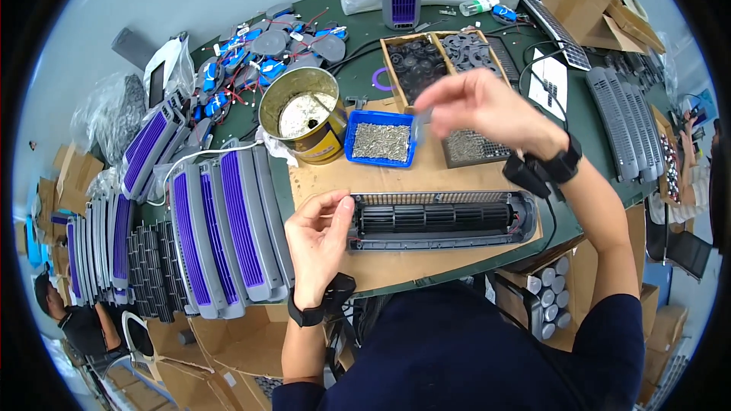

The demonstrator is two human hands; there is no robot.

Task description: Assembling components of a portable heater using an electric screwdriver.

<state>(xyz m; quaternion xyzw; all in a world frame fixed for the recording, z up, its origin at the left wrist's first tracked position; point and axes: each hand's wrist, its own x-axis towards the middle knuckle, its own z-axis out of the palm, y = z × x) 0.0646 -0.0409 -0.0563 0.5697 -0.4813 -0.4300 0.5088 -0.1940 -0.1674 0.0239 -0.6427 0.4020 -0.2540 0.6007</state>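
Note:
A long grey fan housing (442, 244) lies lengthwise before me on a cardboard sheet, its black slatted cylindrical rotor (434, 218) exposed inside. My left hand (324, 232) grips the housing's left end, with the thumb over the edge. Above the parts boxes, my right hand (483, 110) is blurred by motion, and its fingers point left toward the blue tray. Whether anything sits between those fingertips I cannot tell. Small metal screws fill the blue tray (351, 141). To its right, partly under my right hand, is a box of small metal pieces (466, 144).
A yellow-and-black metal can (318, 148) stands left of the blue tray. Behind are a wooden box of black round parts (415, 65) and a heap of blue-wrapped motors (266, 44). Purple-and-grey housings (242, 213) line the left; grey grilles (620, 125) lie right.

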